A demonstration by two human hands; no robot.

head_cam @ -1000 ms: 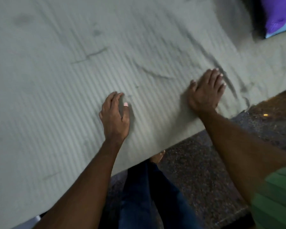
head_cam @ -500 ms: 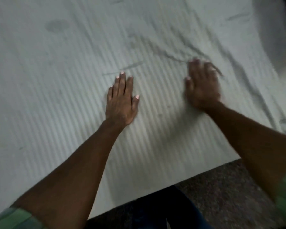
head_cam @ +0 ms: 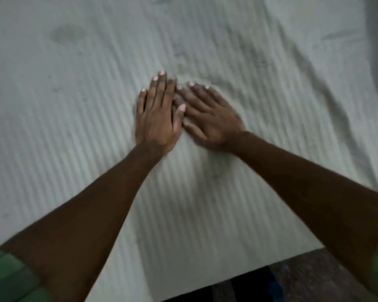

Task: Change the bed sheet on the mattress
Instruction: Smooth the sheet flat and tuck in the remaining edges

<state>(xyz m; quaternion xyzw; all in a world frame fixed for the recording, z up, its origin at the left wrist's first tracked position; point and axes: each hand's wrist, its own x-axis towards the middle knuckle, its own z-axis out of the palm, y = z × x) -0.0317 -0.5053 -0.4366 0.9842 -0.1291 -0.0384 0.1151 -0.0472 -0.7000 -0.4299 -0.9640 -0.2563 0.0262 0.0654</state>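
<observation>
A pale grey, ribbed cotton bed sheet (head_cam: 96, 138) covers the mattress from edge to edge, its near border hanging above a dark speckled floor (head_cam: 314, 273). At the sheet's middle, the left hand (head_cam: 156, 118) and right hand (head_cam: 210, 120) lie flat, fingers straight and together, palms pressing the cloth, the two touching side by side. Creases gather beyond and to the right of the hands. The sheet appears laid out already; smoothing seems under way, while tucking cannot be judged from here.
</observation>
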